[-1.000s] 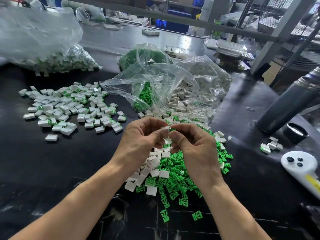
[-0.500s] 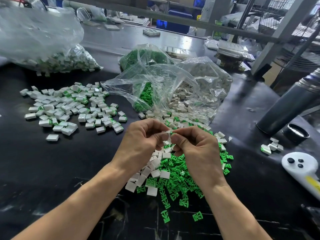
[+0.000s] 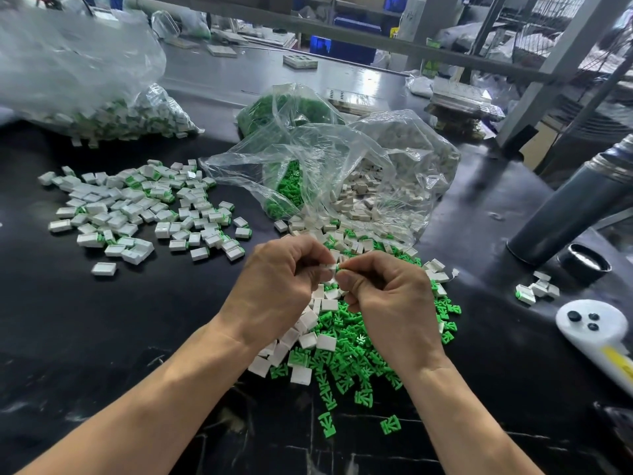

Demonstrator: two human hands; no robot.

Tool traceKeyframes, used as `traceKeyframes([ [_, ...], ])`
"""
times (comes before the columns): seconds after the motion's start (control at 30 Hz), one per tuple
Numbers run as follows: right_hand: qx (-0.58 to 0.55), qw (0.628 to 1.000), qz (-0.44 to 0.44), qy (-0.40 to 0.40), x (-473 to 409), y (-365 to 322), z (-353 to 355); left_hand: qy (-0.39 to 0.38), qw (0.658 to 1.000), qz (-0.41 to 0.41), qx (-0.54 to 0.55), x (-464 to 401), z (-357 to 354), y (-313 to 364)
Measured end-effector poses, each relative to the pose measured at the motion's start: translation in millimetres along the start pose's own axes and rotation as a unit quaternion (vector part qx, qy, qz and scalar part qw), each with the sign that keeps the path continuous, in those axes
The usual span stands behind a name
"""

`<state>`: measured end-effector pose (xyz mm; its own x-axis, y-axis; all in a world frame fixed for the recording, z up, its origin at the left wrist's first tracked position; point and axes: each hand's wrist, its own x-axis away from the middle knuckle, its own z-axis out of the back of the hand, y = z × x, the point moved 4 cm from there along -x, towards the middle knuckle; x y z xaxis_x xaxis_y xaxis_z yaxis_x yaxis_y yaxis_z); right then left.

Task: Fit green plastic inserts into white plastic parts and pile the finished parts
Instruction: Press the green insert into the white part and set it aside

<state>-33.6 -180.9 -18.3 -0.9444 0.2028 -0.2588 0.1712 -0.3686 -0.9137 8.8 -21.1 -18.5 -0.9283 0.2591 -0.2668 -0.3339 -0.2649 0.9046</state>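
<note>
Our 2 hands meet above the loose heap: the left hand (image 3: 274,286) pinches a white part (image 3: 327,269) between thumb and fingertips, and the right hand (image 3: 390,296) pinches a green insert (image 3: 340,266) against its open end, so each grip is pressed tight on 1 small piece and the 2 pieces touch. We judge the insert is partly in, though the fingers hide how far. Both pieces look light, stiff and a little slick, so we would hold the white part by its flat sides and push the insert from its rear edge, keeping it straight; a tilted push could jam it or flick it away. Just below the hands, at 6 o'clock, lies the mixed heap of loose inserts (image 3: 346,354) and empty white shells on the black counter (image 3: 102,337). At 12 o'clock an open clear bag (image 3: 342,173) spills more of both. At 10 o'clock, well apart, spreads the finished pile (image 3: 137,207), where this part should go once seated. At 3 o'clock lies a white controller (image 3: 592,323).
</note>
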Motion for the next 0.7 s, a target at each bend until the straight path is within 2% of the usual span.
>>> traceKeyframes([
  [0.13, -0.005, 1.0, 0.0, -0.003, 1.8, 0.3, -1.8, 0.005, 1.0, -0.007, -0.026, 0.4, 1.2, 2.8],
  [0.33, -0.105, 0.994, -0.032, 0.01, 2.3, -1.4, -3.8, 0.014, 0.997, 0.029, 0.075, 1.0, 1.0, 6.1],
  [0.7, -0.202, 0.978, -0.046, 0.012, -3.6, 2.9, -0.4, 0.004, 0.985, 0.06, 0.16, -2.2, -4.9, 3.6],
])
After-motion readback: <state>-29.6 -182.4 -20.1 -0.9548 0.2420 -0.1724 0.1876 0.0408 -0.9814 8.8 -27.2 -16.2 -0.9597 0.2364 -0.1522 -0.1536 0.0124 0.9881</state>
